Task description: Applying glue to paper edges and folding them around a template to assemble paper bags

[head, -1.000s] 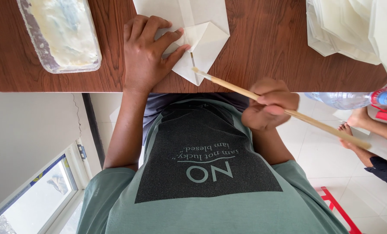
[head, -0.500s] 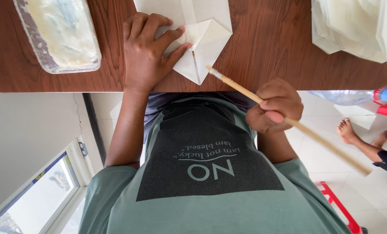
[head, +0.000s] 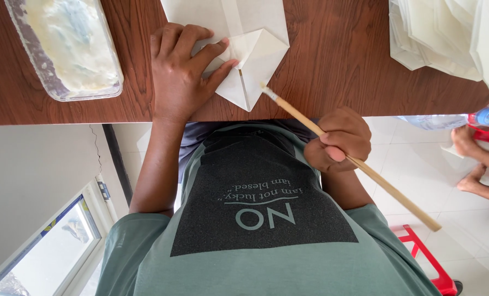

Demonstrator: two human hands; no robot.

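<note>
The left hand (head: 181, 71) lies flat, fingers spread, pressing the folded white paper (head: 244, 52) onto the wooden table (head: 332, 60) — beside that paper the right hand (head: 337, 140), fist closed, grips a thin brush (head: 348, 156), bristles near its edge.

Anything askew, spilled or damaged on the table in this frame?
Nothing stands out. The left hand presses the folded white paper flat, the right hand holds a thin wooden brush just off its corner, and the paste stays inside its clear tray.

Single head view, close, looking straight down over wooden table (head: 332, 49) edge.
</note>
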